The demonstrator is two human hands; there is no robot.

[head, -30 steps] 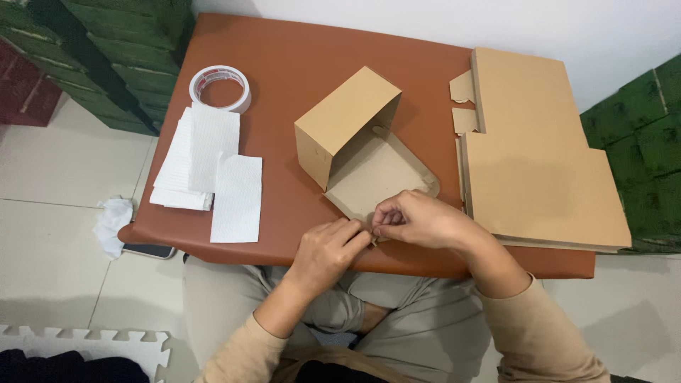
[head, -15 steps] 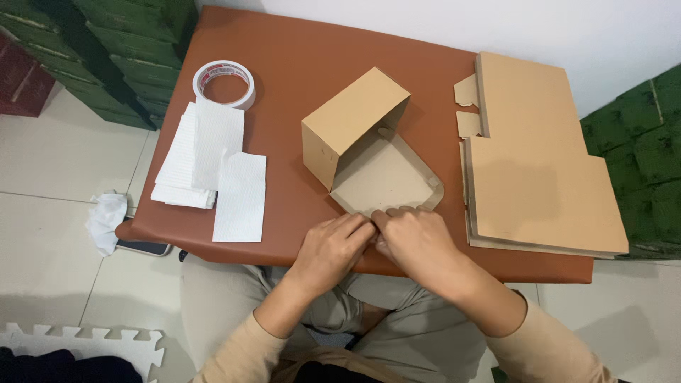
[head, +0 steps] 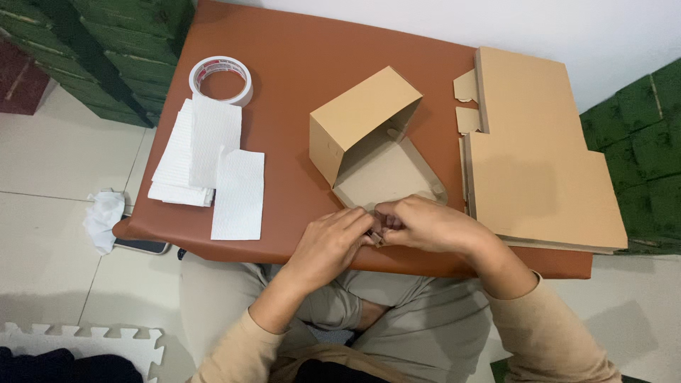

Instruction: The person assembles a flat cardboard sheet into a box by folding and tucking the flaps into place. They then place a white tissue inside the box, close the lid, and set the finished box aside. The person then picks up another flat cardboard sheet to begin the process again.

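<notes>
A half-folded brown cardboard box (head: 369, 135) lies open on the reddish-brown table (head: 305, 64), its lid raised toward the far side. My left hand (head: 330, 241) and my right hand (head: 425, 223) meet at the box's near front edge, fingers pinching a small cardboard flap there. The flap itself is mostly hidden under my fingers.
A stack of flat cardboard blanks (head: 539, 163) lies at the right. White paper sheets (head: 213, 167) and a roll of tape (head: 221, 78) sit at the left. A crumpled tissue (head: 105, 216) and a phone (head: 142, 245) lie by the table's left corner. Green padded walls flank both sides.
My hands have closed together on the box's near front flap; the right hand moved slightly left to meet the left. The box has stayed put.
</notes>
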